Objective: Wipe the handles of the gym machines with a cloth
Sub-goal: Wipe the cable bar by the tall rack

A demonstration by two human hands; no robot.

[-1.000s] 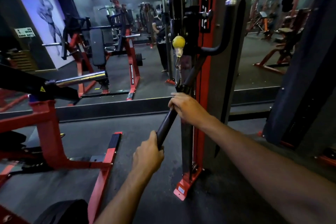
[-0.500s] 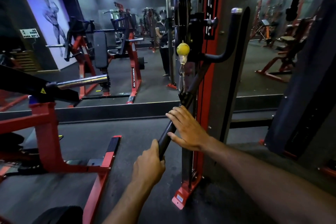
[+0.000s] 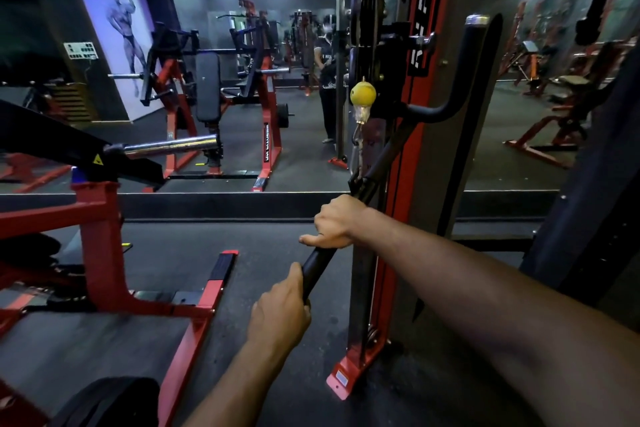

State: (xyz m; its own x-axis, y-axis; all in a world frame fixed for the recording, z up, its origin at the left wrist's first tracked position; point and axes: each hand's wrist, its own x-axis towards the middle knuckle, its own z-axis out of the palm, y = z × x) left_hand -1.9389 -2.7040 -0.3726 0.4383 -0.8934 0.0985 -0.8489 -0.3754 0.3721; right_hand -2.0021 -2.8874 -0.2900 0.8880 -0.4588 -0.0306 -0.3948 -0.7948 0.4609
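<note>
Both hands curl in fists, left hand [image 3: 280, 315] nearer, right hand [image 3: 334, 222] farther with forearm outstretched.

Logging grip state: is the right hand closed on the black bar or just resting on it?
Closed on it. The right hand has its fingers curled round the black bar, thumb sticking out sideways. No cloth visible.

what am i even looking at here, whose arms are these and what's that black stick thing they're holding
This is one picture from a camera worn on a person's head, looking forward and down, so the arms are the wearer's own. The place is a gym with a mirror along the far wall. Both hands grip a black bar that slants up to a cable machine: the left hand holds its lower end, the right hand holds it higher up. A yellow ball hangs on the cable above. A red bench frame stands on the floor to the left. The job is wiping handles, but no cloth shows here.
</note>
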